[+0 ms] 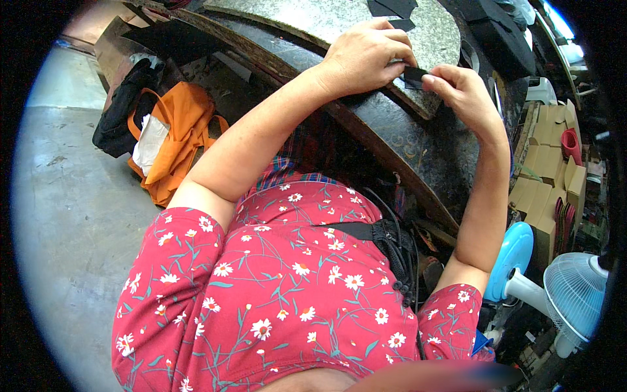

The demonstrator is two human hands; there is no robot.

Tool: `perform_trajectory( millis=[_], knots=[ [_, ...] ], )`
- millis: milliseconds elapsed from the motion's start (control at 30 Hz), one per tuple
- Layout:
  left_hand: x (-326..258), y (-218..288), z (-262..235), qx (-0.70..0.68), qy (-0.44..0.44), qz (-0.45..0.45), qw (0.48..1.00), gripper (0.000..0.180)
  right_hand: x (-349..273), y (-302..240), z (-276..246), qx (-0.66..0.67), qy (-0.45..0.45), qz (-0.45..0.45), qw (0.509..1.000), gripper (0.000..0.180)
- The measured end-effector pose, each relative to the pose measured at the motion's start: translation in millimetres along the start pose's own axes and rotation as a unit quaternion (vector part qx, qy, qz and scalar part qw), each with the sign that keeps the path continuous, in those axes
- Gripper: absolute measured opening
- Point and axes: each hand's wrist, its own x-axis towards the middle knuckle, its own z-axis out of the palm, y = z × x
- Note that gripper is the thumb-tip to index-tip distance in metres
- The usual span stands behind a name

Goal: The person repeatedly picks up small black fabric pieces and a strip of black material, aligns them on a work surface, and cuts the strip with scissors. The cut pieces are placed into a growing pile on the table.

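Near the body, a fan (575, 294) stands right of the stone slab (339, 23), an orange bag (176, 130) to its left. At the slab's near edge, the right hand (460, 91) and left hand (366, 55) each pinch 1 black strip (413, 75) between them, above the dark surface (405, 144).

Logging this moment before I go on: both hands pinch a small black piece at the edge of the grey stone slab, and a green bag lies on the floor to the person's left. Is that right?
Not quite. In the head view the bag on the floor is orange, not green. The rest holds: the left hand and right hand pinch the small black piece at the edge of the grey stone slab.
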Motion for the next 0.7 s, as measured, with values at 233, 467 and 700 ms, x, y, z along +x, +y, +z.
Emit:
perform_trajectory(
  millis=[233, 467, 700],
  knots=[
    [-0.1, 1.7, -0.2, -0.009, 0.003, -0.011, 1.0, 0.009, 12.2, 8.0, -14.4, 0.048, -0.103, 0.074, 0.991, 0.026],
    [0.4, 2.7, 0.1, -0.013, 0.002, -0.02, 1.0, 0.014, 20.9, 8.1, -11.8, -0.007, -0.107, 0.011, 0.994, 0.029],
    [0.8, 4.8, -1.6, -0.014, -0.004, -0.026, 1.0, 0.02, 20.0, 11.4, -12.1, -0.005, -0.1, -0.007, 0.995, 0.029]
  ],
)
